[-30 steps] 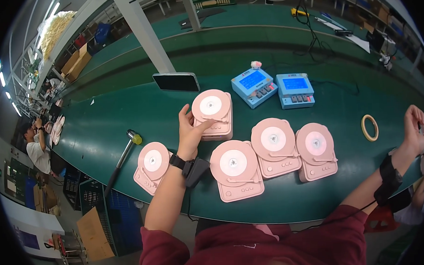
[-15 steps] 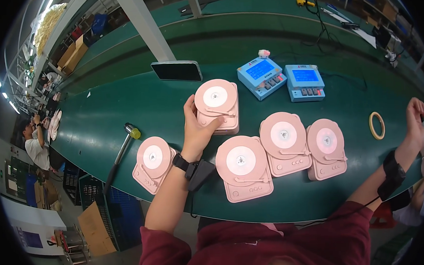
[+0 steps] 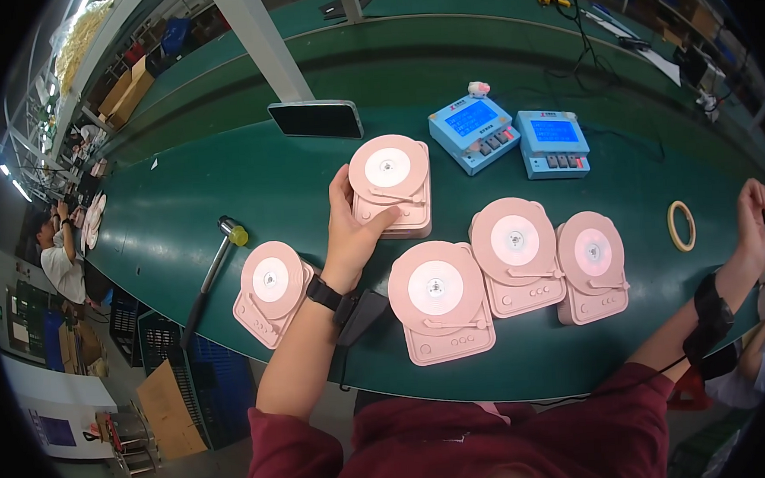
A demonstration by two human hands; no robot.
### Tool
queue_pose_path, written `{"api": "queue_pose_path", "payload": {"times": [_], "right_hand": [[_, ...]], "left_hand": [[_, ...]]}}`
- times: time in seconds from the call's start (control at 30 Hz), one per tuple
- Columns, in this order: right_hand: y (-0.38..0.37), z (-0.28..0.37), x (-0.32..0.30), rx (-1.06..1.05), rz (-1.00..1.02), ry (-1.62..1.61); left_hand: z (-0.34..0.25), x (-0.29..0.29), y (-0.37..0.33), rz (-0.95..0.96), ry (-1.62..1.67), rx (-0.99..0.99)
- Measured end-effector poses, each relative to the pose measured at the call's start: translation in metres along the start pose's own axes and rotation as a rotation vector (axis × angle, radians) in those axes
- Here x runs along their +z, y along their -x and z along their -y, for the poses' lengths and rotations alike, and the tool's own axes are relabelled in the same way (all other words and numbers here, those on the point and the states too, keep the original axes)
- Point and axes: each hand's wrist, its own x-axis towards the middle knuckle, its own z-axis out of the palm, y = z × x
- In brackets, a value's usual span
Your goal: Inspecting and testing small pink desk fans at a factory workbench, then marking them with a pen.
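Note:
My left hand [image 3: 354,232] is closed around the left side of a pink toy record player [image 3: 414,216], its thumb over the front controls. That player has a pink disc with a white centre and stands on the green table. Nearer me are three more pink record players: one in the middle [image 3: 436,344], one right of it [image 3: 524,299], and one farther right [image 3: 595,306]. Another pink record player [image 3: 271,310] lies tilted beside my left forearm. At the far right edge, my right hand [image 3: 752,224] has curled fingers; what they hold is hidden.
Two blue devices with lit screens [image 3: 475,130] [image 3: 556,143] stand behind the players. A phone [image 3: 316,120] leans by a pillar [image 3: 264,46]. A hammer [image 3: 207,283] lies left, a tape ring [image 3: 681,226] right. Other people [image 3: 62,260] sit along the table.
The view has shifted slightly. My left hand stays on the same record player, and my right hand remains at the far right with its fingers curled.

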Motion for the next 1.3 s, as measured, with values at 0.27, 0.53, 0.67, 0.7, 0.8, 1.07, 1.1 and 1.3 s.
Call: {"api": "queue_pose_path", "payload": {"times": [0.27, 0.53, 0.67, 0.7, 0.8, 1.07, 1.1, 1.3], "right_hand": [[0.001, 0.001, 0.002, -0.044, 0.035, 0.049], [0.009, -0.012, 0.007, -0.012, 0.015, -0.005], [0.012, -0.005, 0.009, 0.024, 0.025, 0.028], [0.013, -0.005, 0.010, 0.024, 0.029, 0.030], [0.017, -0.004, 0.010, 0.011, 0.021, 0.024], [0.024, -0.018, 0.015, 0.020, 0.039, -0.059], [0.024, -0.017, 0.016, 0.021, 0.040, -0.056], [0.021, -0.014, 0.017, 0.048, 0.048, -0.061]], "left_hand": [[0.002, 0.002, -0.002, -0.006, -0.108, 0.047], [0.006, 0.000, -0.003, 0.016, -0.089, 0.054], [0.015, -0.002, -0.003, 0.003, -0.111, 0.106], [0.020, -0.002, -0.004, -0.014, -0.174, 0.149], [0.028, -0.002, -0.005, -0.044, -0.297, 0.236], [0.031, -0.004, -0.007, -0.077, -0.367, 0.236], [0.030, -0.003, -0.007, -0.074, -0.360, 0.235], [0.030, -0.004, -0.008, -0.065, -0.373, 0.281]]}}
